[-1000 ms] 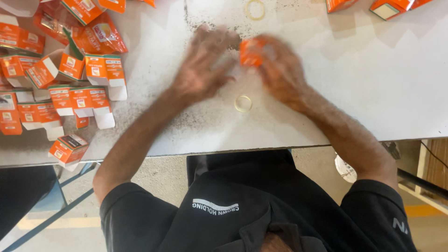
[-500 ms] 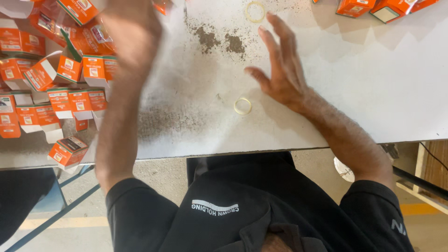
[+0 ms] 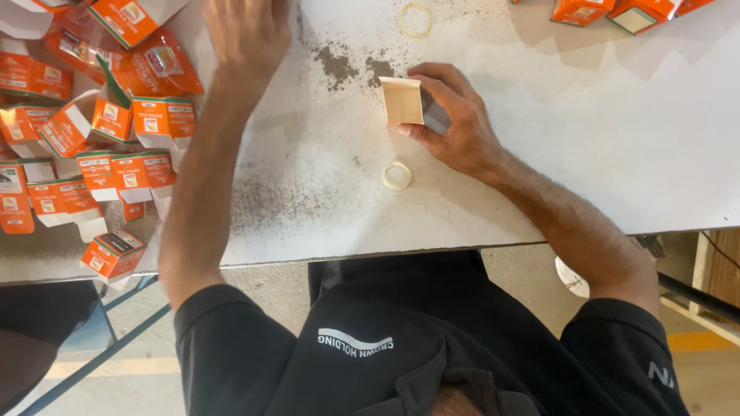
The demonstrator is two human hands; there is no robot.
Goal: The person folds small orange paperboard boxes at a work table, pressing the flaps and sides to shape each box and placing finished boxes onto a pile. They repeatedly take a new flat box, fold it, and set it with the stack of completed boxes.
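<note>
Your right hand (image 3: 455,127) grips a small tan carton (image 3: 402,101) just above the rubber band (image 3: 397,176); your left hand (image 3: 247,31), fingers loose and empty, hovers far left of the carton beside the orange boxes (image 3: 116,115).

Left hand's (image 3: 247,35) fingertips are cut off by the top edge; its grip cannot be told

A single camera sits on the person's head and looks almost straight down, so the dark shirt and collar fill the bottom of the frame and the white tabletop (image 3: 586,131) stretches across the upper part. The view is close, at arm's reach: both forearms run up from the lower edge to the hands. The tabletop's near edge crosses the middle, with the floor showing beneath it at the lower left and right.
</note>
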